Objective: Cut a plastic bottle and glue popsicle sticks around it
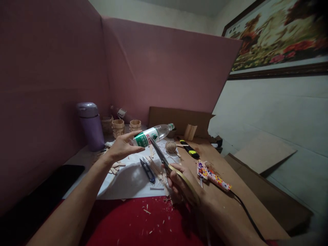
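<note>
Bottle (pixel 155 132) at 12 o'clock above white paper (pixel 128 189), left hand (pixel 125 146) gripping base; right hand (pixel 177 178) grips scissors (pixel 162 156), tips toward 11 o'clock, contact unclear from where I stand. Step looks like lining up blades; next move seemingly calls for steady bottle.

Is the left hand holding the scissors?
No, the left hand holds the plastic bottle, and the right hand holds the scissors.

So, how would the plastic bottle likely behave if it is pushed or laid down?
The plastic bottle is probably light for its size, as no liquid shows through its clear part. Its thin-looking wall would likely give if the scissors pressed on it. Its rounded body suggests it could roll when laid sideways.
</note>
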`<action>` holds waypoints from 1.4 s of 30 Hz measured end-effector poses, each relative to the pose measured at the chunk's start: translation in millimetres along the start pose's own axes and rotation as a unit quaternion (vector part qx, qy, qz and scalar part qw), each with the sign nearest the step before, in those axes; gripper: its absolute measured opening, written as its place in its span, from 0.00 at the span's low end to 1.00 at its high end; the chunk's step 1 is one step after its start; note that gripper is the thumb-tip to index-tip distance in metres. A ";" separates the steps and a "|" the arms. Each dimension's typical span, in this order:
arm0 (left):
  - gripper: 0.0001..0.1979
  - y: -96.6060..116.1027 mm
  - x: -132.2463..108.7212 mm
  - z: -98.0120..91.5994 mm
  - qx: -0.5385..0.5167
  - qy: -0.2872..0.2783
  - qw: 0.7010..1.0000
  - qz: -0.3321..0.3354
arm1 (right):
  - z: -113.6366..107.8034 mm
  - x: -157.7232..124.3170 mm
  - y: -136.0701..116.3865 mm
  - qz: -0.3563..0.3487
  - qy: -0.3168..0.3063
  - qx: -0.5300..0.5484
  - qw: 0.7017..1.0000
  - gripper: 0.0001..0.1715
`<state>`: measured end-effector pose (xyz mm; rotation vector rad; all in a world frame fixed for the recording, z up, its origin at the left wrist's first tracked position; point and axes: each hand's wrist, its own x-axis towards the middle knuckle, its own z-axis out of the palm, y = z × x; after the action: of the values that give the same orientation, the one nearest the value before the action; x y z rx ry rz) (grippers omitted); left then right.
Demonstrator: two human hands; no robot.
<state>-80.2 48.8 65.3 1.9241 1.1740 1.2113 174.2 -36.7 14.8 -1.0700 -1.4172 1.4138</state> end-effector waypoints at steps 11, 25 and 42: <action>0.38 -3.9 -0.5 0.0 0.042 -0.001 0.999 0.028 | 0.2 -5.2 -5.0 -0.012 -0.005 -0.023 1.000 0.44; 0.37 -0.4 -0.9 -0.1 0.052 0.005 0.997 0.049 | -3.5 -2.5 -0.9 -0.052 0.027 -0.054 0.997 0.37; 0.37 4.7 -2.0 2.6 0.028 0.007 0.999 0.045 | 4.5 -11.3 -3.7 -0.012 0.013 -0.014 1.000 0.26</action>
<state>-76.5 44.8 67.1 2.0326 1.1514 1.2519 173.0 -48.8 18.6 -1.0808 -1.4302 1.3625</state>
